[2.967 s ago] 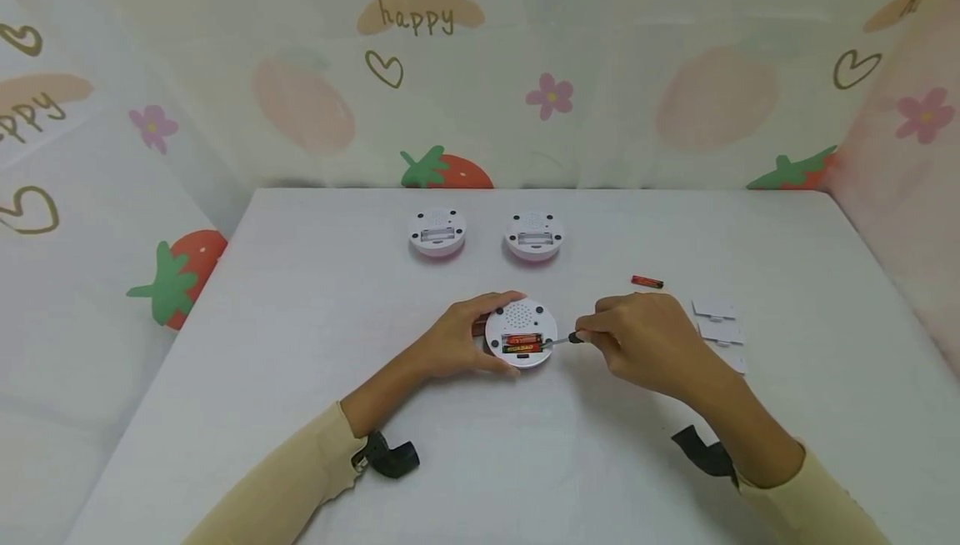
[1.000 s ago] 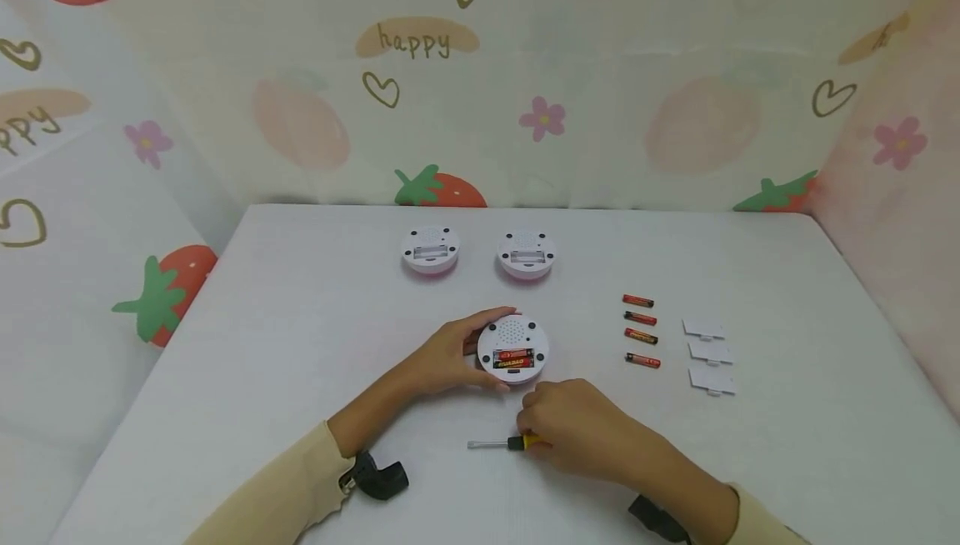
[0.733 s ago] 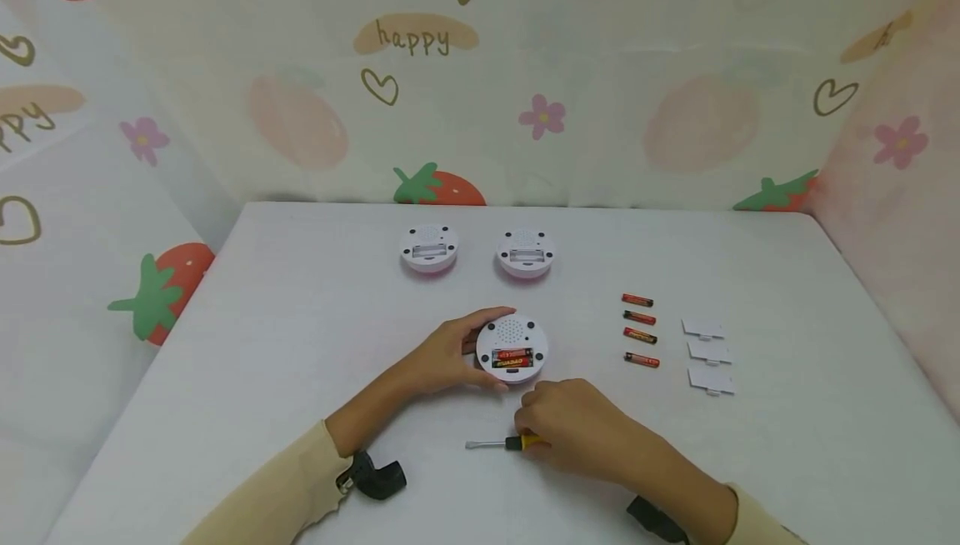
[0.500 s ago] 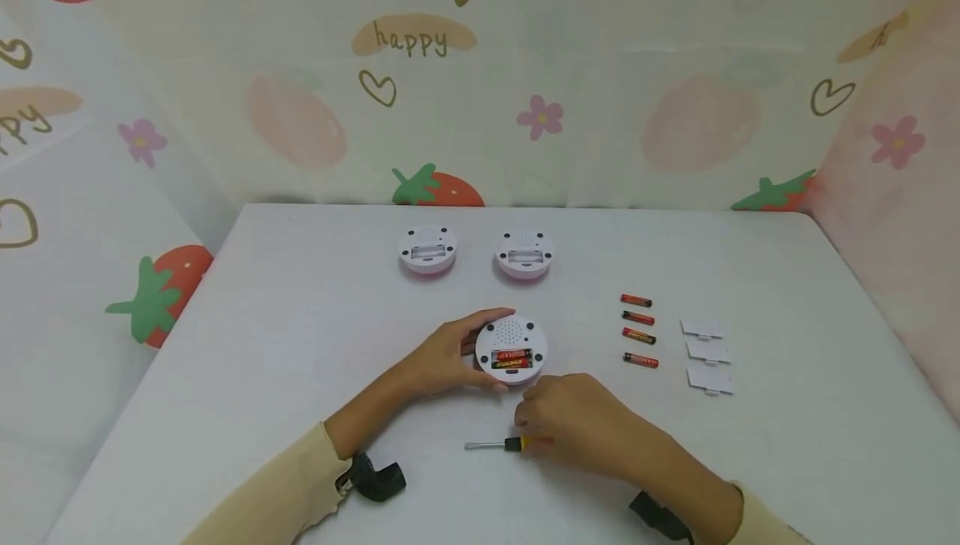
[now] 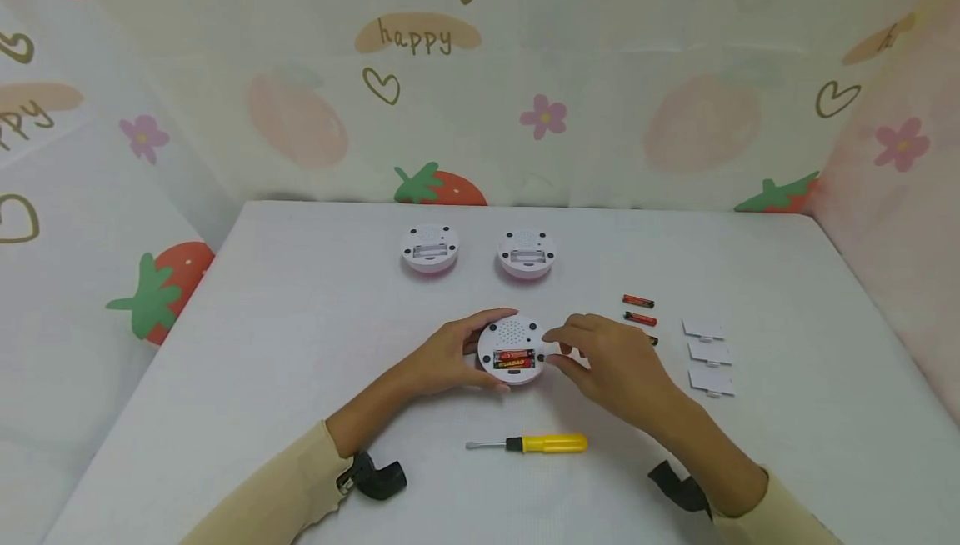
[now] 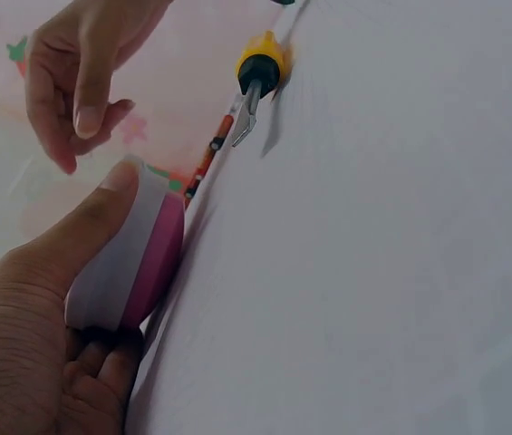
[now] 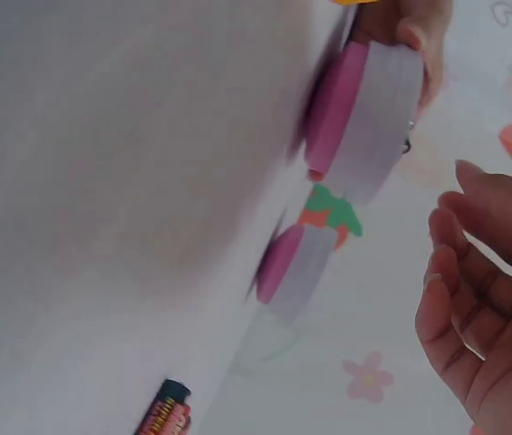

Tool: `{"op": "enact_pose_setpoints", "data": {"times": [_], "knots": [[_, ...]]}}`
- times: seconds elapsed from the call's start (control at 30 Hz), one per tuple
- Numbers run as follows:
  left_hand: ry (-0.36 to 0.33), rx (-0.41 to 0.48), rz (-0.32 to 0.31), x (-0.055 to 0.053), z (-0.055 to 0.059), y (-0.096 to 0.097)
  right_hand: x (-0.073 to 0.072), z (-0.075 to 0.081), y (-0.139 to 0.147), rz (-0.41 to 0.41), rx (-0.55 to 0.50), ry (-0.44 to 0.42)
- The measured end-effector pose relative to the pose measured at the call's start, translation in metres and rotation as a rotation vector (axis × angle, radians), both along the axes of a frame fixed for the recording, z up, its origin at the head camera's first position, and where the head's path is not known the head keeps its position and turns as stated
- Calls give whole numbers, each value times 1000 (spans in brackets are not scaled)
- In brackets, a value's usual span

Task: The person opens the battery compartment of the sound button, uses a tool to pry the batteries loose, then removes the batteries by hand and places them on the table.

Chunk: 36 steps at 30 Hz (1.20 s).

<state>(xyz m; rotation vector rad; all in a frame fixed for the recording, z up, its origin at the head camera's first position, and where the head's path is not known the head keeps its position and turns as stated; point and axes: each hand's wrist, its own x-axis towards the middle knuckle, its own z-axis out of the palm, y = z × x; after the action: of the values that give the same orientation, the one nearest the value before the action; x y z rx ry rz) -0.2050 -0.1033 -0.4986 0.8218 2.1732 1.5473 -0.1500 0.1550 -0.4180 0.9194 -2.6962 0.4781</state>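
Note:
My left hand grips a round white-and-pink device by its left side, fingers behind and thumb at the front edge. The device's underside faces up, with speaker holes, dark feet and two red batteries in its uncovered compartment. In the left wrist view the pink half shows against the tabletop. At the device's right edge hovers my right hand, thumb and forefinger apart; the right wrist view shows nothing between its fingers. A yellow-handled screwdriver lies in front of the device.
Two similar devices, one left and one right, stand at the back with bare compartments. Loose batteries lie to the right, some hidden by my right hand. Beyond them are three white battery covers in a column.
The screwdriver went from the battery compartment down to the tabletop, where my right hand let go of it. That hand then rose to the device's right edge. My left hand keeps its grip.

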Motion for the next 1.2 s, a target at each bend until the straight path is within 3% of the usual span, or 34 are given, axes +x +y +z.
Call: {"op": "enact_pose_setpoints", "data": {"times": [0.3, 0.63, 1.0, 1.2], "knots": [[16, -18, -12, 0, -1, -3, -5, -15, -3, 13, 52, -89], [56, -63, -20, -1, 1, -6, -6, -14, -7, 16, 60, -130], [39, -48, -27, -1, 0, -3, -8, -13, -10, 30, 100, -91], [27, -46, -13, 1, -1, -1, -10, -4, -16, 16, 152, -86]]}}
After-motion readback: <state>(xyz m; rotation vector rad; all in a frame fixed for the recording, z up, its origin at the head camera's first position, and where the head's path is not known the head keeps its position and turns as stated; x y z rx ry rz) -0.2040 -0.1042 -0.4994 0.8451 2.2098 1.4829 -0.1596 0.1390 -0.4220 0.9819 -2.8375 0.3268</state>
